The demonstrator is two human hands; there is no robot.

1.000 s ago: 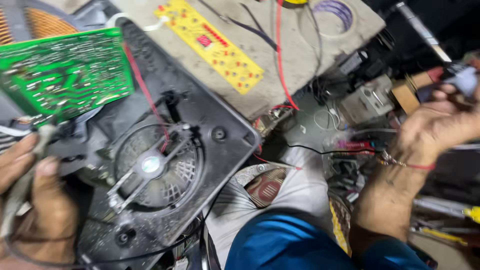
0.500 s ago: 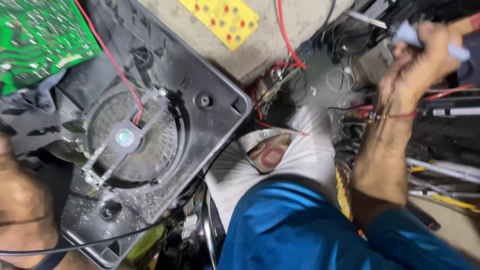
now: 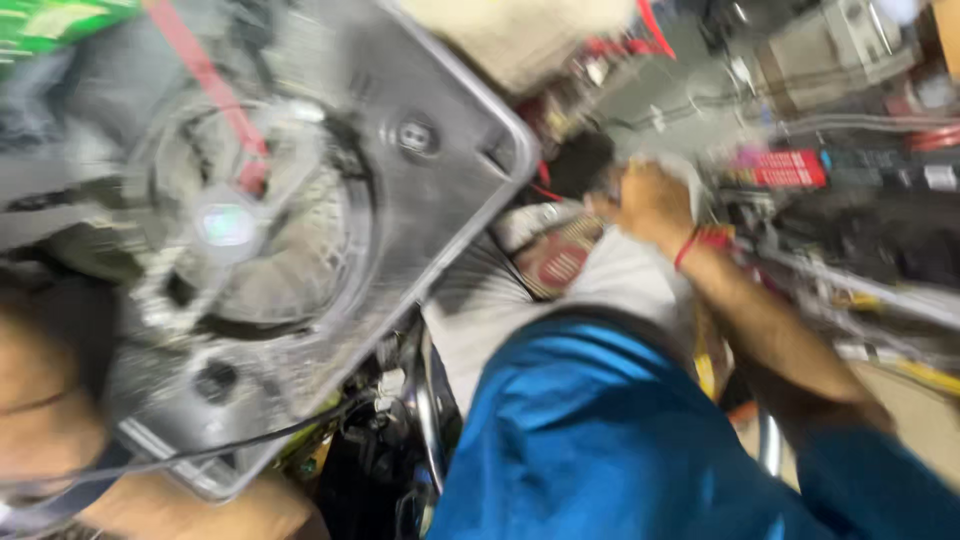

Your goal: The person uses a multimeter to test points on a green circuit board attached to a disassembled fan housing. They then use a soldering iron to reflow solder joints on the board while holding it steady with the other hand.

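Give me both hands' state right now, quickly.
Left hand: at the black fan housing; blurred, grip cannot be told.
Right hand: lowered among clutter; holding anything cannot be told.

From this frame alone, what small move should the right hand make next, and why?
Probably bring the right hand back up to the black housing, though motion blur makes this uncertain. The hand is low by the white cloth, apart from the housing, while the left hand alone steadies it at its lower edge, fan exposed.

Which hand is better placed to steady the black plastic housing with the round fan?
Left, probably. The left hand is already against the black plastic fan housing at its lower-left edge; the right hand is off to the side among the clutter, apart from it.
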